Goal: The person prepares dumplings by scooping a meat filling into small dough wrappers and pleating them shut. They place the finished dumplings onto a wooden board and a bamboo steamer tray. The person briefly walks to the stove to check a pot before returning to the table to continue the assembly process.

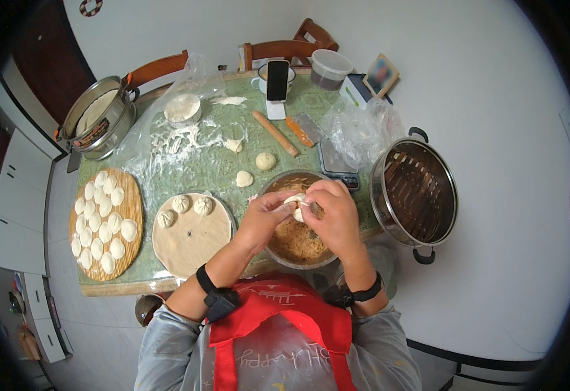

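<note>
Above a metal bowl of minced filling (297, 244), my left hand (264, 218) and my right hand (332, 211) hold a partly gathered dough wrapper (295, 199) between them. Fingers of both hands pinch its edge. Left of the bowl, three pleated buns (180, 204) sit along the far side of a round tray lined with cloth (190, 244). Farther left, an oval wooden board (135, 205) carries several flat dough pieces (105, 206). Beyond the bowl lie a dough ball (265, 161), a smaller dough lump (244, 179) and another irregular piece (234, 145).
A steamer pot (451, 195) stands at right, beside a kitchen scale (338, 163) and plastic bags (358, 129). A rolling pin (275, 133), a dough scraper (306, 129), a phone on a stand (277, 80) and a flour bowl (182, 110) are farther back. Stacked steamers (100, 117) stand back left.
</note>
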`<state>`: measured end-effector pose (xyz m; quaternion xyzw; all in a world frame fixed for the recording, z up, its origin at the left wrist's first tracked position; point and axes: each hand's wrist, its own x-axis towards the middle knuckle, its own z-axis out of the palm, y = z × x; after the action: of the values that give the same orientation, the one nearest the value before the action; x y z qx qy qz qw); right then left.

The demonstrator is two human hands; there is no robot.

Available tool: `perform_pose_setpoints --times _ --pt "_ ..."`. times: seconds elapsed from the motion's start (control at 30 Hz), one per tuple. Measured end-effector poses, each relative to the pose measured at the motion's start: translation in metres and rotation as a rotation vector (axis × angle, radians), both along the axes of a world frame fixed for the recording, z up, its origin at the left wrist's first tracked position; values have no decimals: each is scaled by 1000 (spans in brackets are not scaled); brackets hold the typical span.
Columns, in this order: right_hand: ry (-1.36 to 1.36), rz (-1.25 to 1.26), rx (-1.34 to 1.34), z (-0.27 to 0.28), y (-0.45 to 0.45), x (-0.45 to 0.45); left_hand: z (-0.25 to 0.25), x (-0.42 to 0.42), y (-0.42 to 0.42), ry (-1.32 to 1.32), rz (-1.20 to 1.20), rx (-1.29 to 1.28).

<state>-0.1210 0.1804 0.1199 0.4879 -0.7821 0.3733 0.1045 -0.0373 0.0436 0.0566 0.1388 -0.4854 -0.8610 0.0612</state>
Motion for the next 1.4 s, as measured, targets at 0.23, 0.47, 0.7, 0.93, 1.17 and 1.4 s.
perform_pose_setpoints --times 0.23,0.47,0.7,0.93,1.17,1.4 --pt "13 88 53 4 0 -1 -2 -7 -1 149 53 -462" --pt "-76 -3 85 1 2 1 -1 -8 5 201 41 -243" --pt "-556 61 -193 2 -5 13 -2 -9 22 76 -77 649" --pt "-620 197 -252 -12 2 3 -1 -11 9 78 37 378" --pt "-136 177 -98 0 5 2 18 -9 11 52 140 61" --pt "38 405 -41 31 12 -3 26 -7 -1 -67 -45 -301"
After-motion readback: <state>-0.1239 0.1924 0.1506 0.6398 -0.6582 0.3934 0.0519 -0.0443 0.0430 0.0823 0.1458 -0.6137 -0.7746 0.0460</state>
